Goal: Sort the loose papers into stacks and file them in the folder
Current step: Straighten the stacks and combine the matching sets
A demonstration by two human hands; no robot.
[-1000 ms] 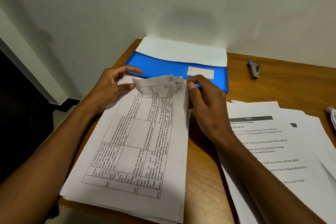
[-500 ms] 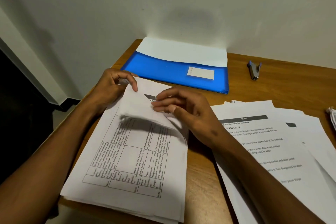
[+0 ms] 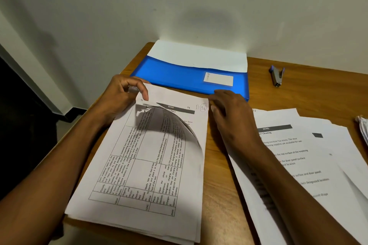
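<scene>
Shifted off the sheet, right hand [image 3: 232, 113] lies slack beside the stack [image 3: 139, 175]; left hand [image 3: 123, 97] pinches its corner.

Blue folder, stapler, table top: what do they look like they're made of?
Blue folder: likely plastic sheet; smooth, saturated, slightly glossy, with a pale flap and a white label.
Stapler: seems metal; grey dull sheen, with bluish parts that may be plastic. Too small to be sure.
Table: wood or wood-look laminate; brown grain streaks under a satin finish. Can't tell which.
</scene>
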